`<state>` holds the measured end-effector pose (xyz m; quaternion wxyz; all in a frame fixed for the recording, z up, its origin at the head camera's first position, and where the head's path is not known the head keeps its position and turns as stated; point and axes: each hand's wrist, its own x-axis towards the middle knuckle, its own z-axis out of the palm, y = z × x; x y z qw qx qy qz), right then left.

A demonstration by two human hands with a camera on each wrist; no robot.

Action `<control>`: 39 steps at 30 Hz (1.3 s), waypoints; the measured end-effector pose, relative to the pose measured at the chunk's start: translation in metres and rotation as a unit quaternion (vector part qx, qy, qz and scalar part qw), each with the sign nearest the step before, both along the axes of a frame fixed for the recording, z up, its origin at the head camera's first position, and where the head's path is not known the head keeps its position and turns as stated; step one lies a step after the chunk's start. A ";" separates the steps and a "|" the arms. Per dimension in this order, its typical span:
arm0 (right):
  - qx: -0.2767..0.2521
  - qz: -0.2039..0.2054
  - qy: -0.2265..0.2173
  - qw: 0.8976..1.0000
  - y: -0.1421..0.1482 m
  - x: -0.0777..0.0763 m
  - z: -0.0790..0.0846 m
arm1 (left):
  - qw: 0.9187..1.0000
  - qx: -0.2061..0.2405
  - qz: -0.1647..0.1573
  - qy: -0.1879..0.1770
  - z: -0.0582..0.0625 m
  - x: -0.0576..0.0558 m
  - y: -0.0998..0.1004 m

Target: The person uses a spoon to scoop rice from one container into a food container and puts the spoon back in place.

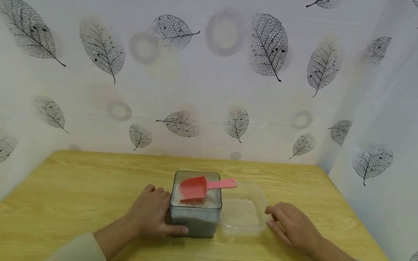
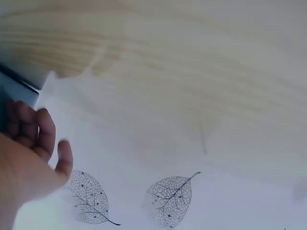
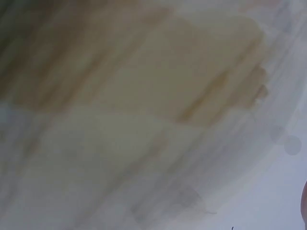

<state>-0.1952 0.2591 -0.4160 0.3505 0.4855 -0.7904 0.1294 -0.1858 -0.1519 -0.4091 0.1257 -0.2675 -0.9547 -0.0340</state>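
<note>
In the head view a square smoky see-through container stands on the table, filled near the top with whitish grains. A pinkish-red scoop lies over the grains, its handle sticking out past the right rim. My left hand grips the container from the left, thumb across its front and fingers along its side. To the right is a low clear plastic tub. At the tub's right wall rests my right hand, fingers loosely bent and fingertips right at the wall.
The wood-grain table reaches back to a white leaf-print curtain, which also closes in both sides. The right wrist view is blurred, with only a sliver of a finger at its edge.
</note>
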 end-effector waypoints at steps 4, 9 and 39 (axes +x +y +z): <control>-0.003 0.005 0.002 1.000 -0.002 -0.002 0.002 | 0.998 0.054 0.001 -0.034 0.004 0.001 0.000; -0.002 -0.001 0.005 1.000 -0.005 -0.002 0.002 | 0.990 0.096 0.039 -0.100 0.006 0.008 0.007; 0.016 -0.036 -0.023 0.999 0.001 -0.004 -0.004 | 0.985 0.111 0.084 -0.105 -0.004 0.010 0.014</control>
